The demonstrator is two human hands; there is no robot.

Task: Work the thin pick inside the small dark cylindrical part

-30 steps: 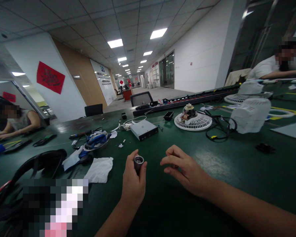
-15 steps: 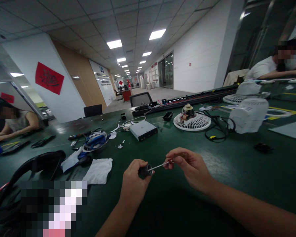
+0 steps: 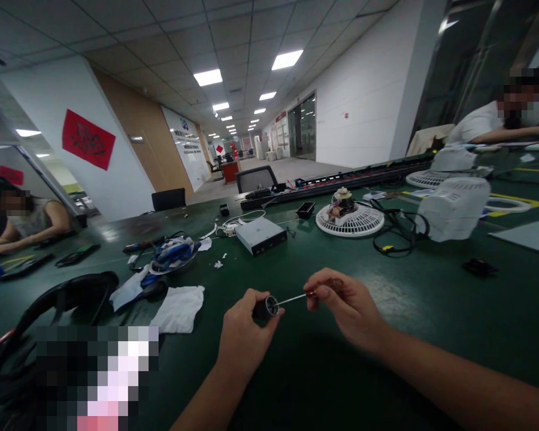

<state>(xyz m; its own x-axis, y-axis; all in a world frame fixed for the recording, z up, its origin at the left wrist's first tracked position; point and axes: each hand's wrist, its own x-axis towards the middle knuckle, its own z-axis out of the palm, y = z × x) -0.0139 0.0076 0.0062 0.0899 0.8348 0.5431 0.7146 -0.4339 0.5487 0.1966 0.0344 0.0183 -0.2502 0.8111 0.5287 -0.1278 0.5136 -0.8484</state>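
Observation:
Low in the middle of the head view, my left hand (image 3: pixel 247 326) is closed around a small dark cylindrical part (image 3: pixel 263 307), its round open end tilted toward the right. My right hand (image 3: pixel 348 305) grips a screwdriver (image 3: pixel 291 298) by its reddish-brown, see-through handle. The thin metal shaft points left, and its tip reaches into the open end of the cylinder. What the tip touches inside is too small to tell. Both hands are held above the green table (image 3: pixel 323 383).
Beyond my hands lie a grey disc drive (image 3: pixel 260 234) and a white fan grille with a motor (image 3: pixel 349 218). A white housing (image 3: pixel 453 209) and black cable (image 3: pixel 399 239) are at right. White cloth (image 3: pixel 179 308) and headphones (image 3: pixel 63 299) lie left. Two people sit at the sides.
The cylinder's open end has turned slightly more toward me. My right hand's fingers have shifted on the screwdriver handle, while its tip stays at the cylinder.

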